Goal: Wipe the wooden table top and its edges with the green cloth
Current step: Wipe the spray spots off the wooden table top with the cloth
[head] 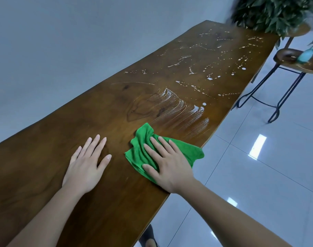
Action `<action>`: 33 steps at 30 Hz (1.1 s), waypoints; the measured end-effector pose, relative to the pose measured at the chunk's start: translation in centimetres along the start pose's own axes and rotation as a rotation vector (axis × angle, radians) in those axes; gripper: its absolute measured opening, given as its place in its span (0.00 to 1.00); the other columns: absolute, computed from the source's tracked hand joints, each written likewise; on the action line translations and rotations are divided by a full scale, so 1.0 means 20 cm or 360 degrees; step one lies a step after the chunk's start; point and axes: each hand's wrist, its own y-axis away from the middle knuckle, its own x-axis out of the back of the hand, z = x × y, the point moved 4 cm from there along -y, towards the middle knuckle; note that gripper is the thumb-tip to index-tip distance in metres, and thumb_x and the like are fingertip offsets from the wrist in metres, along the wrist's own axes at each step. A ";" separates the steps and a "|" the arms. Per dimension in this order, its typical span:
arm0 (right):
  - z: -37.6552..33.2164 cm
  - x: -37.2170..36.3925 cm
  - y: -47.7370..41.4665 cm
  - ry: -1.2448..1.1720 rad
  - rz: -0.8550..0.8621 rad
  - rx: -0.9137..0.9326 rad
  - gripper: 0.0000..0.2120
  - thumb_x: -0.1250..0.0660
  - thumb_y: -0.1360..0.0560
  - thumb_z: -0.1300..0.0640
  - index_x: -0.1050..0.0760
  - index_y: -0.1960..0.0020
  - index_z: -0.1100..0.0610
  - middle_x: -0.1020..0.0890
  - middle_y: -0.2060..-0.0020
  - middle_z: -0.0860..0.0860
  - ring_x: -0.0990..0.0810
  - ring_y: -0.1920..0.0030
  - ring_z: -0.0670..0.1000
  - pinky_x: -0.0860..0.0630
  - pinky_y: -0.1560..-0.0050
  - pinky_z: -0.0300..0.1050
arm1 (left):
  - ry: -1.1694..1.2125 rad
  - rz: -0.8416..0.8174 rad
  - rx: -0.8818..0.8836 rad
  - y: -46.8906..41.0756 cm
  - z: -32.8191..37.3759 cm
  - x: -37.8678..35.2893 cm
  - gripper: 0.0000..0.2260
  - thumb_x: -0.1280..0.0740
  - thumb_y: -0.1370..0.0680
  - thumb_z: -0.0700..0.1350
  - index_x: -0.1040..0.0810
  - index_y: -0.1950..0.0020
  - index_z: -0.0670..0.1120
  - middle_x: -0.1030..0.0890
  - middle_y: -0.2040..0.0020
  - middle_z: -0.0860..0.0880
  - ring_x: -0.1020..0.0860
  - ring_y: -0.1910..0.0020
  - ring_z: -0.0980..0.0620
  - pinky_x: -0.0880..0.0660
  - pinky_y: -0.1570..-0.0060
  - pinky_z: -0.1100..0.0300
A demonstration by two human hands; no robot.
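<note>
A long dark wooden table top (66,139) runs from the near left to the far right along a grey wall. My right hand (167,163) presses flat on a crumpled green cloth (143,138) near the table's right edge. My left hand (89,161) lies flat on the bare wood to the cloth's left, fingers spread, holding nothing. Just beyond the cloth are smeared wet streaks (180,111). Farther along the top lie trails of white droplets (214,68).
A wooden stool on black metal legs (283,81) stands right of the table, with a teal spray bottle (306,55) on its seat. A leafy plant (273,13) sits at the table's far end. White glossy floor tiles (259,166) lie to the right. A foot (149,237) shows below the table edge.
</note>
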 end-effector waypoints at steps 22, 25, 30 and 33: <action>1.39 0.39 -1.06 0.0153 -0.0021 -0.0483 0.37 0.65 0.15 0.27 0.57 0.10 0.40 0.55 0.10 0.46 0.58 0.11 0.50 0.57 0.12 0.55 | 0.0008 0.0018 -0.0115 -0.66 0.38 -0.03 0.37 0.67 0.17 0.75 0.57 0.10 0.62 0.57 0.09 0.57 0.59 0.10 0.53 0.52 0.11 0.44; 1.48 0.42 -1.16 0.0160 -0.0051 -0.0538 0.36 0.65 0.15 0.28 0.57 0.10 0.40 0.55 0.10 0.46 0.58 0.11 0.51 0.57 0.12 0.55 | 0.0008 0.0021 -0.0126 -0.69 0.39 -0.02 0.36 0.66 0.16 0.75 0.58 0.10 0.62 0.57 0.09 0.57 0.59 0.10 0.53 0.52 0.11 0.45; 1.46 0.41 -1.17 0.0185 -0.0089 -0.0513 0.36 0.66 0.14 0.29 0.58 0.10 0.41 0.57 0.10 0.46 0.60 0.11 0.51 0.59 0.12 0.55 | 0.0011 0.0024 -0.0124 -0.69 0.38 -0.03 0.36 0.66 0.16 0.75 0.59 0.10 0.63 0.58 0.09 0.56 0.58 0.10 0.53 0.50 0.11 0.44; 1.31 0.37 -1.09 0.0191 -0.0114 -0.0383 0.37 0.66 0.15 0.28 0.58 0.10 0.42 0.56 0.10 0.47 0.60 0.11 0.51 0.59 0.12 0.55 | 0.0015 0.0032 -0.0116 -0.70 0.39 -0.03 0.35 0.67 0.17 0.75 0.61 0.11 0.64 0.60 0.09 0.57 0.60 0.10 0.53 0.52 0.11 0.45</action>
